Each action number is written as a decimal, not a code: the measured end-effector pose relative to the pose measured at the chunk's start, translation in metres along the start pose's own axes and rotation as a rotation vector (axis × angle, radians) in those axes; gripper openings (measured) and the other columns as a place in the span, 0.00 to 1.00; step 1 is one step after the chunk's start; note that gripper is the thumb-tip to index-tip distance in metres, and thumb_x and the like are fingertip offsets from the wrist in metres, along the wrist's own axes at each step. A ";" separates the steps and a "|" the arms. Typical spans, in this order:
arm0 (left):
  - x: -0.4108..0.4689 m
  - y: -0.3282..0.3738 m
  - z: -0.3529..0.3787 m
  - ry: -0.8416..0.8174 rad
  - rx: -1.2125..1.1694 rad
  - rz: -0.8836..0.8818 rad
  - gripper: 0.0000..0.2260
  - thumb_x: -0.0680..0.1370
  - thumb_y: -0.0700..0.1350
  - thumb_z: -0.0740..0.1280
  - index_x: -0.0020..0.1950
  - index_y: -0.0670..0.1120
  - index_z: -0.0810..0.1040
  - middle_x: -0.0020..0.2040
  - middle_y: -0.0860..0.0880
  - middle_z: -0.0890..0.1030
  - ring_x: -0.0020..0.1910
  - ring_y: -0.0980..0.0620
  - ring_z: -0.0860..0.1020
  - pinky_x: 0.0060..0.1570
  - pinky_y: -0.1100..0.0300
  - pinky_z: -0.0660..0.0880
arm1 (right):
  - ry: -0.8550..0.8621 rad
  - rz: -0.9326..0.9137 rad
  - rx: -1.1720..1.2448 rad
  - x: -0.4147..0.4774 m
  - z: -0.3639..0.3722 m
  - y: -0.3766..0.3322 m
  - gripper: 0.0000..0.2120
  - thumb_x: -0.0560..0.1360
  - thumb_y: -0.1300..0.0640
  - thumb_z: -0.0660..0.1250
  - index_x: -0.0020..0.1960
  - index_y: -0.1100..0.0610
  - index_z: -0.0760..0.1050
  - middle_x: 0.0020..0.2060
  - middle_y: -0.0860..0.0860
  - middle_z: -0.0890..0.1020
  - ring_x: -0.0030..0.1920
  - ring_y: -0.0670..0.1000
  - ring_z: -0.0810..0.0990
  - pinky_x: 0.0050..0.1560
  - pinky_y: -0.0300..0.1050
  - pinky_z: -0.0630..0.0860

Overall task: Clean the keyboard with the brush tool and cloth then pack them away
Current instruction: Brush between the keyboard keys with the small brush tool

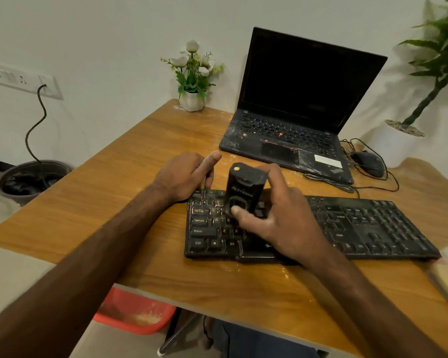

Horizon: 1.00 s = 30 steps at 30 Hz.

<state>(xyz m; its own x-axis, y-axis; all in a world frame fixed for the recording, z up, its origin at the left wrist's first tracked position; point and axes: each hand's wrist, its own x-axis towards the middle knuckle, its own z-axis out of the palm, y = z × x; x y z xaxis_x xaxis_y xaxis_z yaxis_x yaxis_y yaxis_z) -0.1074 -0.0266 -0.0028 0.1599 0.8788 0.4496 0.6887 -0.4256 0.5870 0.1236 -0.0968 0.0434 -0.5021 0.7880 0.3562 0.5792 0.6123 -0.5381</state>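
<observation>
Pale walls meet in a corner behind a wooden bench [145, 156] that carries an open laptop [295, 120], a small pot of white flowers [193, 76], a wired mouse [367, 162] and, nearest the person, the black keyboard [360, 226]. The keyboard lies flat with its long axis running left to right, tilted slightly away on the left end. Over its left keys stands the brush tool [245, 189] — a chunky black block held nearly upright, long axis vertical, top leaning a little away, its working end down among the keys and hidden there. The right hand [277, 213] is clamped around it, thumb pressed on the front face, fingers wrapped behind. The left hand [186, 177] rests on the keyboard's far left corner with fingers loosely curled, seemingly steadying it. The tool looks rigid, light and smooth-sided, so a grip around its middle suits it — the keyboard seems stiff, best held by its edges. No cloth is clearly visible.
</observation>
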 end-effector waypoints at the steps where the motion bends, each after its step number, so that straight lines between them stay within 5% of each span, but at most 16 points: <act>1: 0.000 0.000 0.000 0.008 -0.004 0.003 0.34 0.81 0.66 0.46 0.28 0.48 0.77 0.24 0.53 0.76 0.26 0.55 0.75 0.33 0.69 0.65 | -0.040 -0.026 0.035 -0.006 0.003 -0.008 0.29 0.72 0.43 0.72 0.65 0.45 0.60 0.53 0.48 0.83 0.44 0.45 0.84 0.40 0.44 0.84; 8: -0.001 0.000 0.000 -0.011 -0.020 0.002 0.36 0.80 0.67 0.44 0.29 0.47 0.79 0.22 0.54 0.74 0.23 0.57 0.73 0.35 0.65 0.66 | 0.091 0.000 -0.222 0.025 -0.008 0.014 0.31 0.73 0.44 0.72 0.68 0.53 0.62 0.53 0.51 0.84 0.38 0.46 0.83 0.32 0.40 0.80; 14: 0.001 -0.001 -0.002 0.017 -0.015 0.002 0.33 0.81 0.66 0.47 0.25 0.50 0.73 0.23 0.51 0.74 0.24 0.55 0.72 0.31 0.68 0.63 | -0.095 -0.113 0.040 -0.003 0.007 -0.009 0.28 0.71 0.39 0.69 0.65 0.44 0.60 0.52 0.47 0.83 0.45 0.45 0.84 0.40 0.44 0.83; 20: -0.003 0.002 -0.001 -0.004 -0.038 0.011 0.36 0.79 0.67 0.44 0.29 0.46 0.78 0.22 0.53 0.73 0.22 0.56 0.72 0.35 0.62 0.69 | 0.055 -0.112 -0.269 0.028 -0.006 0.012 0.31 0.74 0.42 0.70 0.69 0.53 0.61 0.51 0.52 0.84 0.40 0.50 0.84 0.37 0.47 0.82; 26: 0.000 -0.003 0.000 0.022 -0.001 0.007 0.32 0.81 0.66 0.47 0.24 0.50 0.68 0.21 0.54 0.69 0.22 0.56 0.68 0.28 0.67 0.61 | -0.170 -0.219 -0.098 0.015 -0.001 0.000 0.30 0.72 0.37 0.66 0.67 0.45 0.58 0.48 0.50 0.85 0.40 0.48 0.84 0.36 0.47 0.82; 30: -0.001 -0.001 0.001 0.019 -0.013 0.026 0.33 0.81 0.65 0.46 0.24 0.51 0.71 0.20 0.56 0.71 0.21 0.58 0.69 0.30 0.69 0.62 | -0.029 -0.180 -0.270 0.034 -0.006 0.012 0.32 0.73 0.39 0.67 0.70 0.52 0.60 0.49 0.51 0.85 0.35 0.44 0.81 0.35 0.44 0.80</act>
<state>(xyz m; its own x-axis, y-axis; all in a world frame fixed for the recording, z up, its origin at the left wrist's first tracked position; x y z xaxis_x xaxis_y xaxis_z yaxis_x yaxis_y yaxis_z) -0.1080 -0.0270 -0.0046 0.1641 0.8630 0.4778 0.6755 -0.4513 0.5832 0.1170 -0.0624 0.0542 -0.6278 0.6654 0.4038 0.6268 0.7398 -0.2446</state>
